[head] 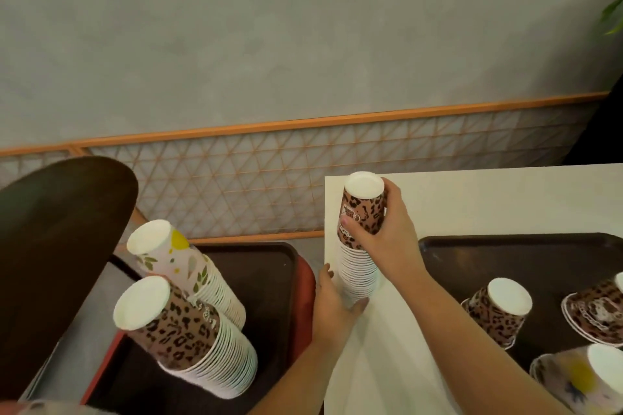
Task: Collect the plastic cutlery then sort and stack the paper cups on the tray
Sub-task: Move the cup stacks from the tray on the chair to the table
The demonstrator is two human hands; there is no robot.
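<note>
Leopard cup stack (360,239) clasped by right grip (381,239); left grip (332,303) steadies base.

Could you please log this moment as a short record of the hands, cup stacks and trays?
right hand: grips top of leopard-print cup stack on white table
left hand: holds that stack's base
left tray: holds floral cup stack and second leopard stack, both upside down
right tray: loose upturned cups
cutlery: none visible

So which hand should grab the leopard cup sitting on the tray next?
Probably the right hand: it is nearer the lone leopard cup on the dark tray, though it grips the stack's top. The left hand steadies the stack.
</note>
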